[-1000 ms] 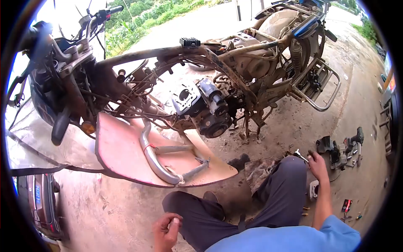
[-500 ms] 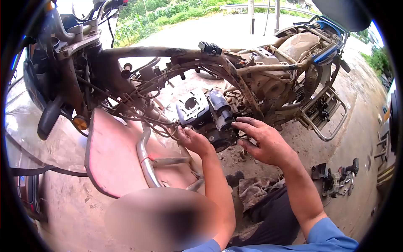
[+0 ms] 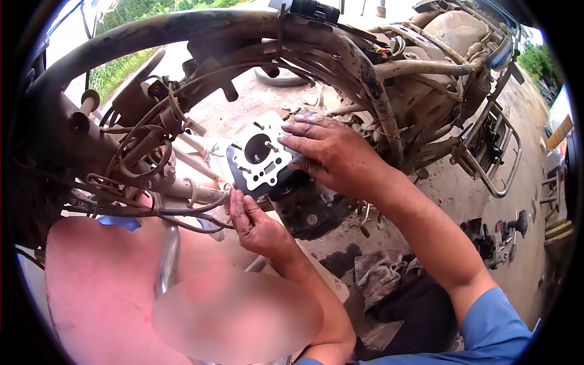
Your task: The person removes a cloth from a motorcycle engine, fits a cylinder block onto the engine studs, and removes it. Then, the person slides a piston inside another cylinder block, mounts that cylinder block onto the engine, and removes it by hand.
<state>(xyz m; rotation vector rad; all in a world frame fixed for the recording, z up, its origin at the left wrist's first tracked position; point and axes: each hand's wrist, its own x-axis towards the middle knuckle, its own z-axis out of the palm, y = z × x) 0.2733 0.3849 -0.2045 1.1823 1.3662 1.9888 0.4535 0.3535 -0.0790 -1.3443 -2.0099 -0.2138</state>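
The engine cylinder (image 3: 243, 176), with a pale flat top face, a round bore and several upright studs, stands on the dark engine case (image 3: 313, 216) inside the motorcycle frame. My right hand (image 3: 334, 149) lies over the cylinder's right side, fingers along its edge and thumb lower down, hiding that side and the part beside it. At the near left corner, my left hand (image 3: 258, 230) has its fingers bent together against the cylinder, palm partly turned up. Black cables (image 3: 188, 213) pass just left of these fingers.
The muddy motorcycle frame tube (image 3: 182, 27) arches over the engine. A pink panel (image 3: 103, 267) and a metal pipe (image 3: 168, 258) lie at the near left. Rags (image 3: 383, 274) and tools (image 3: 496, 240) are on the ground to the right. A tyre (image 3: 280, 77) lies behind.
The view has come closer and swung left. My right hand has moved from the lower end of the dark cylindrical motor up to the cylinder's right side. My left hand stays by its near left corner.
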